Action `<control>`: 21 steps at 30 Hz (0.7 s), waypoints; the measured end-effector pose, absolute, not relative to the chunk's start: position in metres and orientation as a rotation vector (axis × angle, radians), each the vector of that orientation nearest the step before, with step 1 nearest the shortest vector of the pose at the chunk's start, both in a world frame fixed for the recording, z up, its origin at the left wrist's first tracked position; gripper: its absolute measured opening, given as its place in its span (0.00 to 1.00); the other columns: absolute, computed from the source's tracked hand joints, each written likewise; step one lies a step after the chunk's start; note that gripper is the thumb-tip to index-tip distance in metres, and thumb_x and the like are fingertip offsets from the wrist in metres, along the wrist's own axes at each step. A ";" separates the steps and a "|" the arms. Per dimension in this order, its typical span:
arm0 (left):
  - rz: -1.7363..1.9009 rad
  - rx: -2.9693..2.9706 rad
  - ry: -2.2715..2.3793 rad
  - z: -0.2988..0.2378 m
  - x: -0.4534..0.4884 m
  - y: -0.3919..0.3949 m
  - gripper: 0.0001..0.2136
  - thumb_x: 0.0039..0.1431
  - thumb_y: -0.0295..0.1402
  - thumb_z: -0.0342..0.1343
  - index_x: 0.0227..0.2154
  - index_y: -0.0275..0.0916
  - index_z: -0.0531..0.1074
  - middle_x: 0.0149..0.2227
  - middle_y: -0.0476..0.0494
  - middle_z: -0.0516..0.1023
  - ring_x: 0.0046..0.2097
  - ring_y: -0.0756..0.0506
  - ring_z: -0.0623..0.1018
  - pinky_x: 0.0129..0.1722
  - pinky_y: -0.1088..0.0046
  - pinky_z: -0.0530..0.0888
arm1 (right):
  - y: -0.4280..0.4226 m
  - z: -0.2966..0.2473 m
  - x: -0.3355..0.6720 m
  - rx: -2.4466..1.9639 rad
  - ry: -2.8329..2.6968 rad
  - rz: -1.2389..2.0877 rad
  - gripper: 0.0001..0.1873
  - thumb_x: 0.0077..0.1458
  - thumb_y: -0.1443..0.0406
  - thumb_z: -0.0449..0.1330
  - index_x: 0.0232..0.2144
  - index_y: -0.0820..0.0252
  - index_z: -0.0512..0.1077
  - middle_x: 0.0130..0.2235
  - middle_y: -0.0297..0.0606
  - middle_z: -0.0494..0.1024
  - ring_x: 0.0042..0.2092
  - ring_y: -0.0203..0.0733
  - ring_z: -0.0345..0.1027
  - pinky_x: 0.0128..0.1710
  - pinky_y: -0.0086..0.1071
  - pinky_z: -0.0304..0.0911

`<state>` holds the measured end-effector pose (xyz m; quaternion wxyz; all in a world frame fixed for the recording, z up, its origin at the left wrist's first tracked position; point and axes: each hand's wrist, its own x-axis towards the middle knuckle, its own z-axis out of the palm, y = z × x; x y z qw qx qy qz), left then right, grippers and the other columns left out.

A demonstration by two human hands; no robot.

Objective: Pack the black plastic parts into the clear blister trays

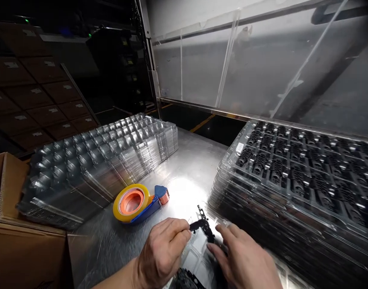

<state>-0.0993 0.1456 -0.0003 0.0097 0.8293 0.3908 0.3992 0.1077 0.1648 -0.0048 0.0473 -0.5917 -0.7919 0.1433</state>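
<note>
My left hand (162,253) is curled, pinching the left end of a small black plastic part (203,225) between thumb and forefinger. My right hand (242,259) pinches the lower right end of the same part, just above a clear plastic tray (198,251) lying on the metal table. More black parts (186,279) show under my left hand at the bottom edge, partly hidden.
A tall stack of clear trays filled with black parts (292,176) stands to the right. A stack of empty clear trays (93,164) lies to the left, partly over a cardboard box (21,245). A tape dispenser (138,202) sits on the shiny table (186,172). A clear plastic curtain (262,64) hangs behind.
</note>
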 end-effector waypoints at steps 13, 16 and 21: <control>1.379 2.488 1.380 -0.001 -0.102 0.146 0.12 0.56 0.15 0.48 0.38 0.33 0.71 0.35 0.41 0.75 0.36 0.48 0.75 0.35 0.73 0.75 | 0.175 -0.001 0.101 -1.782 -2.444 0.516 0.14 0.62 0.61 0.43 0.32 0.54 0.67 0.38 0.38 0.74 0.34 0.42 0.72 0.30 0.34 0.62; 1.368 2.503 1.334 -0.002 -0.102 0.149 0.12 0.56 0.15 0.48 0.38 0.33 0.70 0.35 0.40 0.74 0.37 0.48 0.75 0.35 0.73 0.74 | 0.171 -0.008 0.115 -1.689 -2.346 0.515 0.14 0.61 0.54 0.46 0.37 0.53 0.67 0.41 0.39 0.73 0.34 0.41 0.71 0.31 0.34 0.65; 1.383 2.501 1.321 0.000 -0.099 0.154 0.11 0.56 0.15 0.49 0.39 0.33 0.70 0.35 0.41 0.74 0.36 0.48 0.74 0.35 0.73 0.73 | 0.170 -0.022 0.099 -1.596 -2.432 0.505 0.09 0.58 0.61 0.50 0.35 0.53 0.71 0.38 0.39 0.72 0.40 0.45 0.69 0.38 0.37 0.66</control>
